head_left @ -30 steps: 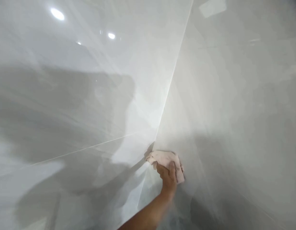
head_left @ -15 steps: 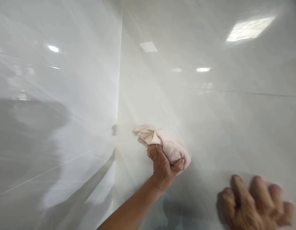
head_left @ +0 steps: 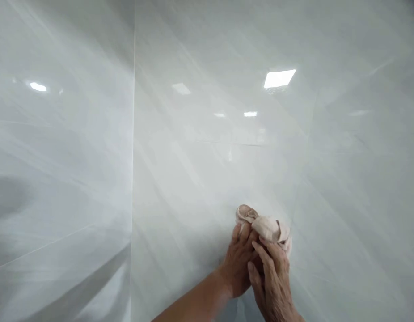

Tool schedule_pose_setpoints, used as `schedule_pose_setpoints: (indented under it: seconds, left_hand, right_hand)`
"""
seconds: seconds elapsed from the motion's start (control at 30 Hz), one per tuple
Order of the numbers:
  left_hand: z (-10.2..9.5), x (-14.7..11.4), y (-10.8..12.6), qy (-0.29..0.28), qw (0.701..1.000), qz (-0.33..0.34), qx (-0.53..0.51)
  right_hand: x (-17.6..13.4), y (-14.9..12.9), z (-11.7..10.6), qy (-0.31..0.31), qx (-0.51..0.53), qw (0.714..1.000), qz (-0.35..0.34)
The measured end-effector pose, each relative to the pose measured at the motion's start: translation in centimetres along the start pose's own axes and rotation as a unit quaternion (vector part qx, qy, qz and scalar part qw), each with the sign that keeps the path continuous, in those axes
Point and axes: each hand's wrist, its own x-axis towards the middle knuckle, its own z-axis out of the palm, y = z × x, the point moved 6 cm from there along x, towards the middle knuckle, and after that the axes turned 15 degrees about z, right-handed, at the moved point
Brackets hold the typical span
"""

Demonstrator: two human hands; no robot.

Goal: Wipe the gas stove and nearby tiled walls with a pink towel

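Note:
A pale pink, bunched cloth point(head_left: 269, 227) lies against the glossy wall, low and right of the middle. My left hand point(head_left: 239, 264) is closed on its lower left part, with the fingers pressing it to the wall. Close beside it, my right hand point(head_left: 274, 279) overlaps the left hand and touches the cloth's lower edge with its fingertips. The right fingers are stretched and the thumb stands apart from them. Part of the left hand is hidden behind the right fingers.
The light grey, marbled wall point(head_left: 193, 179) meets a side wall point(head_left: 76, 179) at a vertical corner on the left. Both surfaces reflect bright lamps, and shadows fall across the side wall. Thin, faint joints cross the panels.
My left hand has moved the cloth right and down, away from the corner. My right hand has come left from the lower right to meet the left hand and the cloth. The view has shifted right.

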Motion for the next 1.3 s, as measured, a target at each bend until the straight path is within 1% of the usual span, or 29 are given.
schedule_pose_setpoints:
  seconds: [0.03, 0.1, 0.17, 0.2, 0.27, 0.33, 0.43, 0.5, 0.57, 0.63, 0.7, 0.77, 0.83, 0.9, 0.97, 1.03, 1.1, 1.2, 1.3]
  left_hand:
    - [0.0, 0.0, -0.2, -0.005, 1.000, -0.008, -0.011]
    - [0.0, -0.4, -0.6, -0.011, 0.998, -0.010, -0.054]
    - [0.0, -1.1, -1.0, -0.012, 0.995, -0.002, -0.101]
    - [-0.2, -1.5, -1.2, -0.011, 0.994, 0.003, -0.112]
    - [-0.8, -2.3, -1.6, -0.011, 0.994, 0.004, -0.108]
    - [-1.2, -2.8, -1.9, -0.015, 0.996, -0.003, -0.090]
    - [-1.3, -3.3, -2.1, -0.024, 0.997, -0.034, -0.065]
    - [-1.2, -3.7, -2.2, -0.021, 0.997, -0.054, -0.044]
    - [-1.1, -4.1, -2.1, -0.023, 0.998, -0.058, -0.030]
    - [-0.7, -4.4, -2.0, -0.037, 0.997, -0.056, -0.024]
    - [0.0, -4.5, -1.9, -0.053, 0.997, -0.059, -0.015]
    - [0.9, -4.5, -1.8, -0.053, 0.996, -0.067, 0.003]
    - [1.8, -4.3, -1.6, -0.040, 0.996, -0.078, 0.028]
    - [2.5, -4.2, -1.5, -0.033, 0.995, -0.086, 0.041]
    - [2.8, -4.1, -1.5, -0.040, 0.995, -0.092, 0.023]
    - [2.4, -4.2, -1.9, -0.048, 0.994, -0.095, -0.022]
    - [1.5, -4.4, -2.5, -0.052, 0.993, -0.082, -0.071]
    - [-0.2, -4.9, -3.5, -0.041, 0.992, -0.052, -0.104]
    - [-1.8, -5.1, -4.2, -0.029, 0.993, -0.036, -0.108]
  right_hand:
    - [-0.3, 0.9, 0.5, -0.004, -0.024, 1.000, 0.013]
    - [-0.3, 2.2, 1.1, -0.028, -0.071, 0.997, 0.014]
    - [0.5, 3.1, 1.2, -0.045, -0.115, 0.992, 0.003]
    - [1.2, 3.3, 0.9, -0.040, -0.130, 0.991, 0.002]
    - [3.1, 3.4, 0.2, -0.008, -0.147, 0.989, 0.019]
    - [5.0, 3.0, -0.1, 0.016, -0.154, 0.987, 0.038]
    - [6.6, 1.9, 0.4, 0.024, -0.147, 0.989, 0.019]
    - [6.8, 1.7, 0.6, 0.049, -0.117, 0.992, -0.003]
    - [6.5, 2.0, 0.3, 0.090, -0.079, 0.993, -0.015]
    - [6.0, 2.2, -0.5, 0.124, -0.067, 0.990, -0.009]
    - [5.4, 1.9, -1.5, 0.129, -0.065, 0.989, 0.014]
    - [4.3, 0.7, -2.5, 0.110, -0.026, 0.993, 0.020]
    - [3.0, -0.8, -2.8, 0.065, 0.023, 0.998, 0.003]
    - [1.8, -1.8, -2.0, 0.014, 0.022, 1.000, -0.012]
    - [0.9, -1.7, -0.7, -0.002, -0.030, 0.999, -0.015]
    - [0.4, -1.1, 0.4, 0.006, -0.077, 0.997, -0.026]
    - [0.2, -0.4, 1.0, 0.002, -0.101, 0.994, -0.052]
    - [0.4, 0.1, 1.1, -0.029, -0.119, 0.987, -0.100]
    - [0.6, 0.1, 1.0, -0.078, -0.148, 0.977, -0.133]
